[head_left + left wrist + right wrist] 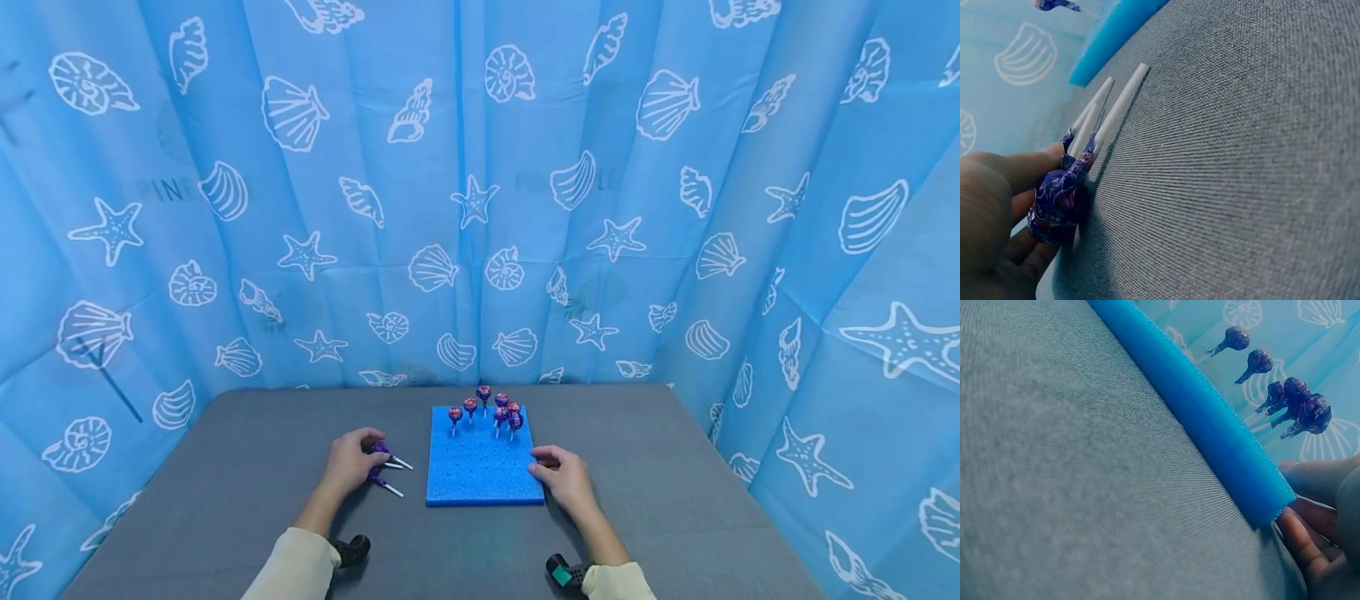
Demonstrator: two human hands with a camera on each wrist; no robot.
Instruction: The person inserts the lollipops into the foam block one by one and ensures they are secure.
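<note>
My left hand (351, 460) is at a small group of purple-wrapped lollipops lying on the table, left of a blue foam board (483, 475). In the left wrist view its thumb and fingers pinch one lollipop at the wrapper's neck, partly hidden behind a nearer lollipop (1059, 203). Their white sticks (1121, 106) point away toward the board. My right hand (566, 477) holds the board's right edge, thumb on the top face and fingers at the side (1300, 540). Several lollipops (501, 414) stand upright in the back part of the board.
A grey cloth-covered table (660, 483) carries everything. Behind and beside it hangs a blue curtain (472, 317) with white shell prints. Small holes dot the board's front part. A black device is strapped at each wrist, at the left (352, 550) and at the right (566, 572).
</note>
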